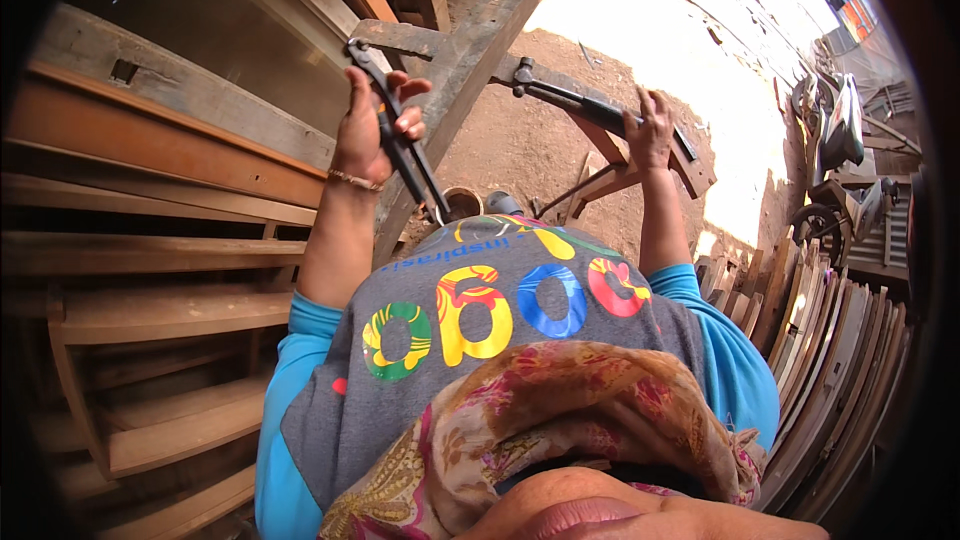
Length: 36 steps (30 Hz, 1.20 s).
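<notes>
My left hand (366,135) holds a pair of black long-handled pincers (392,120). Their jaws point up and away from me, the thumb stands free of the handles, and the fingers curl beside them. On the right, my right hand (652,130) is over the grip end of a hammer (572,98), its fingers stretched and apart. The hammer lies along a narrow wooden board (693,172), with its dark metal head to the left. Whether the right fingers touch the handle is hard to see.
A thick wooden beam (480,50) with nails at its far end runs away from me between my hands. Long timber frames (180,140) are stacked at the left. Upright planks (835,360) lean at the right, with a motorbike (840,130) behind. A round container (462,203) stands below.
</notes>
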Tool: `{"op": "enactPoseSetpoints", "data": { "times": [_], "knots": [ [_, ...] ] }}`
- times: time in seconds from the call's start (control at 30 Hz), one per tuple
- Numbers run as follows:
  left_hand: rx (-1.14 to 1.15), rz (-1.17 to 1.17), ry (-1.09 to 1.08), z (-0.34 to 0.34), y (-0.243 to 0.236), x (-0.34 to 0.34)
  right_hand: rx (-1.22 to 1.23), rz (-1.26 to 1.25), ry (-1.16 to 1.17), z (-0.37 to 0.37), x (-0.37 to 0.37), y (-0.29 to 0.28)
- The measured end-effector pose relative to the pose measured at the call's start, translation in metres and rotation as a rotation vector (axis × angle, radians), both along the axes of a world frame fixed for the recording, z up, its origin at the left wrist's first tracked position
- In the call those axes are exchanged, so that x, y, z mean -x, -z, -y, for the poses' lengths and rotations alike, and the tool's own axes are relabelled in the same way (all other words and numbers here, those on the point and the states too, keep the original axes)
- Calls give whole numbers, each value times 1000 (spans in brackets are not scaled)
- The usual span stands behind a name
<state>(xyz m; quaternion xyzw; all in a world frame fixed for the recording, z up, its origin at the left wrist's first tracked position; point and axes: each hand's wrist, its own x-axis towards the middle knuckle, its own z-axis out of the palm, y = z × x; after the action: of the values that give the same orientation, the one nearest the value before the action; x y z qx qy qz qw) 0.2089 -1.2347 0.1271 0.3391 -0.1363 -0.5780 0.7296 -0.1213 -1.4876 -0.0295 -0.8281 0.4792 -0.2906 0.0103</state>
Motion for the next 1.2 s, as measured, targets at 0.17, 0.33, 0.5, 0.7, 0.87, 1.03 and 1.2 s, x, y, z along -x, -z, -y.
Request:
{"op": "enactPoseSetpoints", "data": {
  "times": [0.17,0.33,0.5,0.7,0.87,1.03,1.2],
  "knots": [
    [-168,-177,-1,16,10,44,-6,217,-652,-152,-81,-78],
    [-292,-267,550,0,75,100,-23,182,-921,-211,-64,-92],
    [-462,65,1003,-33,145,128,-449,620,-617,-237,5,-51],
    [-474,72,701,-71,167,138,-729,207,30,-245,123,-27],
    [-619,84,537,-92,199,140,-833,202,184,-240,194,-5],
    [-766,149,422,-78,227,177,-1040,216,251,-212,250,0],
    [-915,354,218,-16,240,280,-1101,77,399,-182,360,34]
  ]
}}
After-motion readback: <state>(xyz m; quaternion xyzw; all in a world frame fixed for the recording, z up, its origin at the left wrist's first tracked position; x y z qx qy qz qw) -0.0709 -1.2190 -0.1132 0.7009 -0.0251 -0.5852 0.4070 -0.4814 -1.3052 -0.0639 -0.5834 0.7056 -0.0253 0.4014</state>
